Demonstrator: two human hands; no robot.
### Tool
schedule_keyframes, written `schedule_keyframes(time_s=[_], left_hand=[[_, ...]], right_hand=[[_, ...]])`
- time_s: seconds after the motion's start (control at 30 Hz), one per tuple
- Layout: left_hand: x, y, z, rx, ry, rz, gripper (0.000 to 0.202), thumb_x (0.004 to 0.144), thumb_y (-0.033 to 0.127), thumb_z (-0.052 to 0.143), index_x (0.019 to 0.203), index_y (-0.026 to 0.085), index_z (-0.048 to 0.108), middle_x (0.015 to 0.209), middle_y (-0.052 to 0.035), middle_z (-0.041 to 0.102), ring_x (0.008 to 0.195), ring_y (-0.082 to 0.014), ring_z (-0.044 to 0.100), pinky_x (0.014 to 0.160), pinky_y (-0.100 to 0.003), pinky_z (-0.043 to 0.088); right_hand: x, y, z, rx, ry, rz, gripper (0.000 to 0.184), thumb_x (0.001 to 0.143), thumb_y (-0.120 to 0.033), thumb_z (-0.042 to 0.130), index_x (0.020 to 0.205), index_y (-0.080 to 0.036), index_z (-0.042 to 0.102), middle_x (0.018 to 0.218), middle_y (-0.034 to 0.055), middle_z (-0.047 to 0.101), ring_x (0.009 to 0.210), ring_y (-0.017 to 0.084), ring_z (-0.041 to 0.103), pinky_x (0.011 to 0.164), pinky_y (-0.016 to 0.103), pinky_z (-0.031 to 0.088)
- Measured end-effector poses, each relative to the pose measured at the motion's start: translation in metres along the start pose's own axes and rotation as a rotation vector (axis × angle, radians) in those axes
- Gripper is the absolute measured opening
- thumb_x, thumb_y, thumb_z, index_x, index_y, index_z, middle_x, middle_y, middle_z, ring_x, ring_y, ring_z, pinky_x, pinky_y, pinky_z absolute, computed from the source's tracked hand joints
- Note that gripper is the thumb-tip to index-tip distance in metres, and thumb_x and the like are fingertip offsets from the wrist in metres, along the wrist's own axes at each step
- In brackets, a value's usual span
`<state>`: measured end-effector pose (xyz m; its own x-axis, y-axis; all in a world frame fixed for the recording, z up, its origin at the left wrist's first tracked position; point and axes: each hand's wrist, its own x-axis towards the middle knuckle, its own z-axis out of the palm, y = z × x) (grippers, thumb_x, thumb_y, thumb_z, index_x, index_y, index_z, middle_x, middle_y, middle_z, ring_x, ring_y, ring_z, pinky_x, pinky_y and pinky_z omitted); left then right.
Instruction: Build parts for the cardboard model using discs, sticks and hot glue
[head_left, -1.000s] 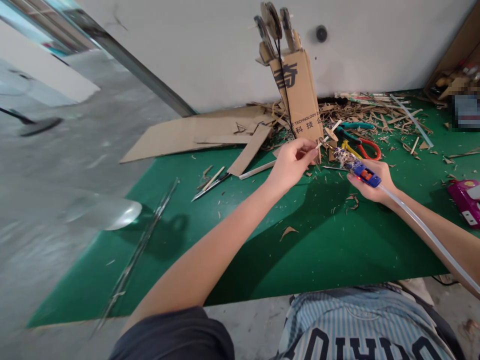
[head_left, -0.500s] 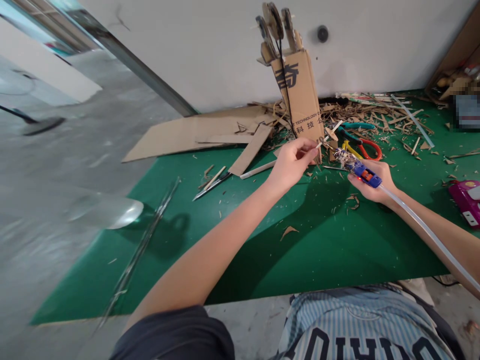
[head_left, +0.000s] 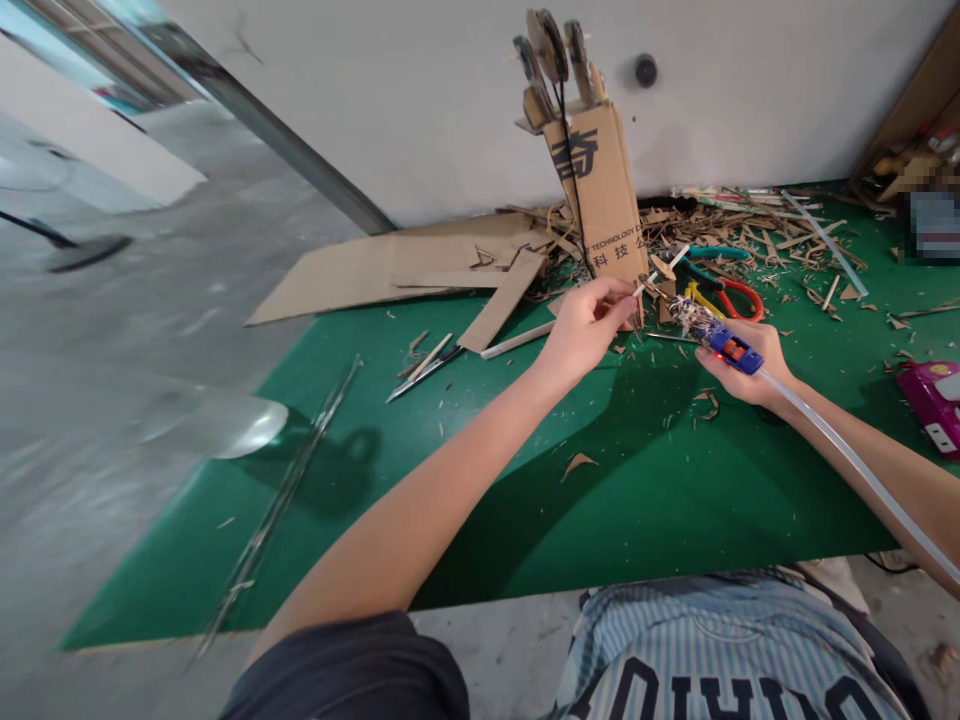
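My left hand (head_left: 589, 325) is closed, pinching a thin pale wooden stick (head_left: 679, 256) that slants up to the right in front of the cardboard structure (head_left: 600, 190). My right hand (head_left: 754, 365) is wrapped round a blue hot glue gun (head_left: 735, 350) with an orange switch and a small red light. Its debris-covered nozzle points at the stick beside my left fingertips; whether it touches cannot be made out. A long clear glue stick (head_left: 847, 455) trails from the gun's back along my right forearm. The structure stands upright, with round cardboard discs (head_left: 547, 45) at its top.
Pliers with teal (head_left: 724, 253) and red-orange handles (head_left: 744, 298) lie behind the glue gun. Cardboard scraps (head_left: 757, 225) litter the table's back. Flat cardboard (head_left: 360, 265) and a blade-like tool (head_left: 424, 374) lie left, clear rods (head_left: 285, 495) near the left edge. A magenta power strip (head_left: 934, 405) sits right.
Almost nothing differs. Both hands, the wooden stick and the glue gun keep their places, and the whole view has shifted very slightly.
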<state>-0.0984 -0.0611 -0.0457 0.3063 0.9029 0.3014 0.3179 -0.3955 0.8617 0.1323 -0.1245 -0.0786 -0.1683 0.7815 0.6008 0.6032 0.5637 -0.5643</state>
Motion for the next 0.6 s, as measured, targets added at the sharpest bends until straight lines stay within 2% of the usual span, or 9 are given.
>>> schedule_keyframes(time_s=[0.6], left_hand=[[0.0, 0.0028, 0.0008, -0.063, -0.009, -0.016, 0.012, 0.093, 0.013, 0.059, 0.088, 0.019, 0.068, 0.078, 0.0006, 0.067, 0.064, -0.0095, 0.063, 0.064, -0.022, 0.054]], right_hand=[[0.0003, 0.0015, 0.0012, 0.003, 0.015, -0.007, 0.041, 0.084, -0.042, 0.063, 0.062, -0.026, 0.033, 0.053, -0.0056, 0.038, 0.046, 0.011, 0.039, 0.047, 0.029, 0.03]])
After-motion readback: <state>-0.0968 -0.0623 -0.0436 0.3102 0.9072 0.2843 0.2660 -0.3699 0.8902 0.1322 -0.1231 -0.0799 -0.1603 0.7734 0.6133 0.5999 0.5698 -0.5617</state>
